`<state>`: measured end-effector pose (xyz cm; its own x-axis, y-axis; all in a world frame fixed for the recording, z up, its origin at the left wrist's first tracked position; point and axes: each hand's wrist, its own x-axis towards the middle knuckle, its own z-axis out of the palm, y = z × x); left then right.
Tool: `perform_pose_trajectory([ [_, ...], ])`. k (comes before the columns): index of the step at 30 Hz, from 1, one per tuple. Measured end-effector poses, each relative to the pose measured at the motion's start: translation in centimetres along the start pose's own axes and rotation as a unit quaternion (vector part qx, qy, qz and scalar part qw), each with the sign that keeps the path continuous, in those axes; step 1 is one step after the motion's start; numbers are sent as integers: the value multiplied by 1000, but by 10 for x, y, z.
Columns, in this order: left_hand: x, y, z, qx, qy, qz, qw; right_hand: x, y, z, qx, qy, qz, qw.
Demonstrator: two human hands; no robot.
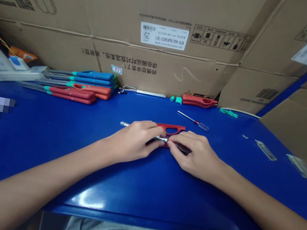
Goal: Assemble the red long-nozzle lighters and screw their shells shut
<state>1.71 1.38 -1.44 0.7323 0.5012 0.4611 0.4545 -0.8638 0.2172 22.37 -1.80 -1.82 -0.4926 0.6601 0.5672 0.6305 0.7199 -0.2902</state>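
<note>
Near the middle of the blue table, my left hand [140, 140] is closed round a silver metal tube [123, 124], whose far end sticks out to the left. My right hand [191, 151] pinches at the tube's right end, its fingertips almost touching those of my left hand. A dark part shows under the right fingers, too hidden to make out. Just beyond and beneath both hands lies a red plastic handle shell [179, 128] with an oval opening, partly covered by the fingers. Past it rests a screwdriver [202, 126] with a clear and red handle.
Blue, orange and red long-necked lighters [95, 76] are stacked at the back left. Red handles [197, 101], green pieces [229, 113] and a metal strip [151, 93] lie along the cardboard wall [123, 14]. Small clear packets [266, 150] lie on the blue table [128, 190] at right.
</note>
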Motion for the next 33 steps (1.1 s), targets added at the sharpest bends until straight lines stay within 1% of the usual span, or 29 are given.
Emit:
perform_pose_trajectory([
  [2,0,-6,-4,27,-4,-30,999,1,3,-3,11,14,23,1000],
  [5,-1,-24,-13,56,12,-84,995,4,9,-8,25,28,75,996],
  [7,-2,-38,-19,62,-17,-115,991,6,13,-12,35,41,108,993],
  [9,-3,-49,-24,26,-50,-133,989,8,17,-14,53,51,134,988],
  [11,-4,-55,-28,-42,-47,-139,988,10,22,-17,75,43,152,985],
  [13,-3,-55,-31,-119,-7,-146,982,12,29,-20,99,19,162,982],
  [15,-1,-51,-34,-188,43,-166,967,13,38,-25,125,-8,167,978],
  [17,1,-46,-37,-232,90,-189,950,13,51,-30,134,-20,172,976],
  [18,2,-44,-37,-244,112,-196,943,13,58,-32,119,-15,178,977],
  [21,4,-42,-35,-285,186,-203,918,10,80,-35,-8,35,189,981],
  [22,5,-41,-34,-309,214,-201,904,8,86,-34,-62,33,186,980],
  [24,7,-39,-33,-363,266,-195,871,5,98,-31,-152,-27,195,969],
  [25,8,-37,-32,-382,289,-192,857,4,102,-29,-165,-43,203,964],
  [27,11,-31,-34,-398,326,-180,839,2,107,-25,-171,-64,215,959],
  [29,12,-23,-37,-386,359,-156,835,1,108,-23,-165,-61,221,959],
  [31,11,-17,-39,-337,389,-126,848,3,105,-23,-160,-45,225,960],
  [33,8,-12,-40,-261,409,-89,870,5,98,-26,-152,-18,225,962],
])
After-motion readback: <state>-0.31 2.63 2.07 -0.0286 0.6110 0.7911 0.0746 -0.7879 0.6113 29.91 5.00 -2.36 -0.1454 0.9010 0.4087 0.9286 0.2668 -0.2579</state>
